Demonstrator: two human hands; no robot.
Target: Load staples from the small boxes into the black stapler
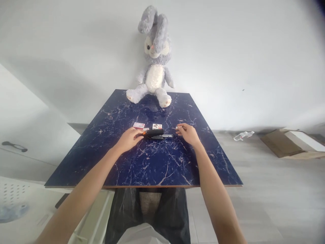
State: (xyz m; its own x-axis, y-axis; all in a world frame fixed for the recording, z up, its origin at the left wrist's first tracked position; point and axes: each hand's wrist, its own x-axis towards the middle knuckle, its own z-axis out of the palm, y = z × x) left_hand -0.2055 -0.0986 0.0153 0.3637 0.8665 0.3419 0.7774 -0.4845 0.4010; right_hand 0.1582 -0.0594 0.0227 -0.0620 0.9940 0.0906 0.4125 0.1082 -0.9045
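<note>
The stapler (153, 133), black with an orange tail, lies open near the middle of the blue marbled tabletop (152, 166); its black top arm is lifted a little over the metal channel, which points toward 3 o'clock. The left hand (129, 139) touches its tail end at 9 o'clock, and its grip is closed on that end with thumb and fingers. The right hand (188, 133) sits at 3 o'clock of the stapler, a little apart from the metal tip; its grip pinches a small pale thing, probably a strip of staples (178, 127), but this is too small to be sure.

I judge the stapler to be stiff, rather light and with a smooth plastic shell, so it can slide on the glossy surface. The tail near the hinge looks the safe place to hold it. A staple strip is thin and breaks easily, so it wants a gentle pinch at the sides.

At 12 o'clock, just behind the stapler, lie two small boxes (138, 125); further back sits a plush rabbit (154, 67). The near half of the tabletop toward 6 o'clock is bare, and both side edges are well apart from the hands.
</note>
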